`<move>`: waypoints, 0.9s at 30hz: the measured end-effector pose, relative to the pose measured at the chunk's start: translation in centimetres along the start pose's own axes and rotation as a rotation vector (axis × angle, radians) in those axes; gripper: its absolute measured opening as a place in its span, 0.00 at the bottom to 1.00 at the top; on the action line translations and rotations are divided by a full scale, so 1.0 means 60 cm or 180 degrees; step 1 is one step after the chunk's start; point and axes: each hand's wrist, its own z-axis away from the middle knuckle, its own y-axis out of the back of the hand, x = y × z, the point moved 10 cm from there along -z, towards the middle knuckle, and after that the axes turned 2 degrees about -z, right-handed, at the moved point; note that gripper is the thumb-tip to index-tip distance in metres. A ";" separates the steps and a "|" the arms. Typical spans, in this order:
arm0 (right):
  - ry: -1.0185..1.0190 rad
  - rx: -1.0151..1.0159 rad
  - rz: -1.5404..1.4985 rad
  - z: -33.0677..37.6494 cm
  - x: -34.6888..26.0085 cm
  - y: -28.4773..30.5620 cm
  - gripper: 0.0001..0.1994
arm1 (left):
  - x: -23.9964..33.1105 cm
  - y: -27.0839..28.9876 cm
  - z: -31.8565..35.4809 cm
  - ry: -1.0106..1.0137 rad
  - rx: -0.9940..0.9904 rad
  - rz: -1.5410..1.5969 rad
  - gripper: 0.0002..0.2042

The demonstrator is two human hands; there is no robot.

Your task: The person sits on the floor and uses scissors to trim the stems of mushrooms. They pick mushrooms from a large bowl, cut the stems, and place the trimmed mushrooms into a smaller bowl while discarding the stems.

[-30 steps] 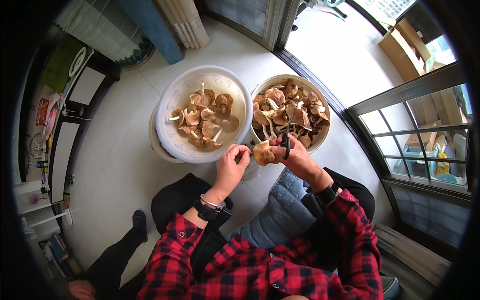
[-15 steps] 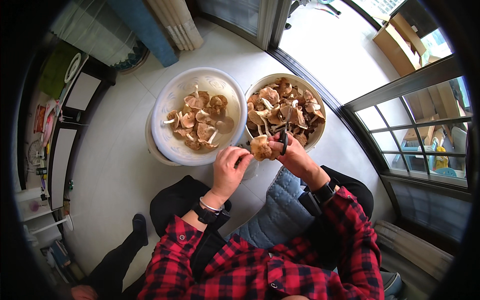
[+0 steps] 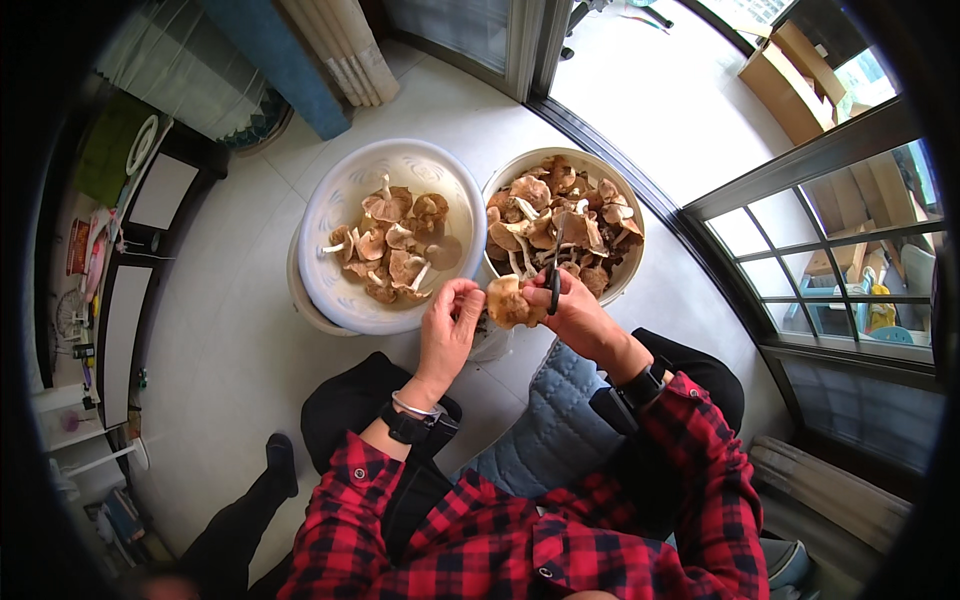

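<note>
The white basin [image 3: 395,158] holds a loose pile of brown mushrooms [image 3: 388,207], and a pale container [image 3: 297,285] shows from under its left side. Just beyond the basin's lower right rim, the right hand [image 3: 585,315] grasps 2 things: 1 large mushroom [image 3: 508,303] and a pair of dark-handled scissors [image 3: 555,281], blades pointing away from the person. The left hand [image 3: 450,325] is near the basin's lower right edge, fingers curled in close to the large mushroom; I cannot tell whether they pinch anything. Immediately right of the basin stands a cream tub [image 3: 627,279] full of more mushrooms [image 3: 530,190]. Blue quilted fabric [image 3: 545,430] lies below and right of the basin, and a dark-clothed leg [image 3: 235,525] stretches out to its lower left.
</note>
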 end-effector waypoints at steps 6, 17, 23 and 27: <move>0.0177 -0.0019 -0.0320 0.000 -0.012 -0.003 0.17 | -0.058 -0.050 0.014 0.1326 -0.0594 0.1782 0.15; 0.0905 0.0408 0.1184 0.005 -0.040 0.005 0.16 | -0.057 -0.023 0.008 0.0986 -0.0195 0.2106 0.12; 0.0585 0.0257 0.1255 -0.006 -0.001 -0.006 0.16 | -0.085 0.088 -0.040 0.0738 0.0924 0.1808 0.12; 0.0351 -0.0129 0.1315 -0.011 0.051 -0.041 0.14 | -0.122 0.151 -0.050 0.0827 0.1500 0.1349 0.13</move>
